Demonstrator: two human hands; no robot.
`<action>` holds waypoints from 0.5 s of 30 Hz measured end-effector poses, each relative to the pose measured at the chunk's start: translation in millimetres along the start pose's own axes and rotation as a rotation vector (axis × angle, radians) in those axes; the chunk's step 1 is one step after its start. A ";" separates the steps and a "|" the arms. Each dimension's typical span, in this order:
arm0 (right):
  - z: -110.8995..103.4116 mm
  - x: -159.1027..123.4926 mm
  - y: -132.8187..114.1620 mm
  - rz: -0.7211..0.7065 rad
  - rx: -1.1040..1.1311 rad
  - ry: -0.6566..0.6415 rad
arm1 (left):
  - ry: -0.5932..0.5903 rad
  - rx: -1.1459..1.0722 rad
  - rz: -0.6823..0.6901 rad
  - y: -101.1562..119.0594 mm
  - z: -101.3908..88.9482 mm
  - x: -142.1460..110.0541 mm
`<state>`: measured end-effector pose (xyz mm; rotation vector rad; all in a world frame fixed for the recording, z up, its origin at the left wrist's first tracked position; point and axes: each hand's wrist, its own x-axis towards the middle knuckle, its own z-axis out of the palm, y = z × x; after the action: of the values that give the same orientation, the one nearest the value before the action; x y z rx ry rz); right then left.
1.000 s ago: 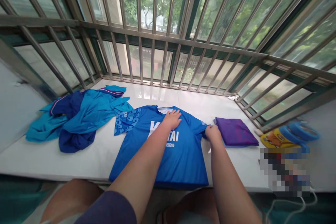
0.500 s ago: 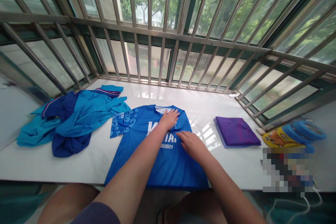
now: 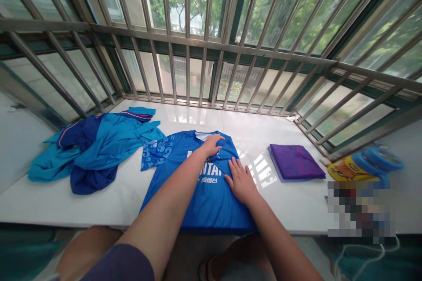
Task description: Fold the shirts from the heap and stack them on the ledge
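Observation:
A bright blue jersey (image 3: 201, 193) with white lettering lies face up on the white sill (image 3: 108, 202), its right sleeve folded in over the chest. My left hand (image 3: 211, 145) rests near the collar, fingers pressed on the cloth. My right hand (image 3: 241, 180) lies flat and open on the folded right side. The jersey's left sleeve (image 3: 156, 151), patterned in lighter blue, still spreads out to the left.
A heap of teal and navy clothes (image 3: 95, 149) sits at the left. A folded purple garment (image 3: 295, 162) lies at the right. Beyond it are a yellow and blue cartoon item (image 3: 362, 164) and a blurred patch. Metal window bars (image 3: 198, 48) close off the back.
My right hand carried the right sleeve from the jersey's outer edge inward over the chest and now presses flat on the fold. My left hand stayed by the collar.

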<state>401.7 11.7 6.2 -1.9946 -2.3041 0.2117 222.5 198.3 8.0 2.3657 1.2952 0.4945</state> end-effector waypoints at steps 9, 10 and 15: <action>-7.9 -2.4 -8.6 0.019 -0.025 -0.015 | 0.305 0.185 -0.468 -58.5 -75.5 -102.9; -9.2 0.0 -13.6 0.014 -0.037 0.020 | 0.325 0.220 -0.530 -69.1 -88.0 -118.3; -10.2 13.1 -41.1 -0.014 -0.123 0.138 | 0.342 0.421 -0.792 -114.3 -129.9 -182.3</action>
<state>361.3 19.4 22.6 -1.9773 -2.2954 -0.0695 -14.5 121.5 41.5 1.8415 2.5242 0.3990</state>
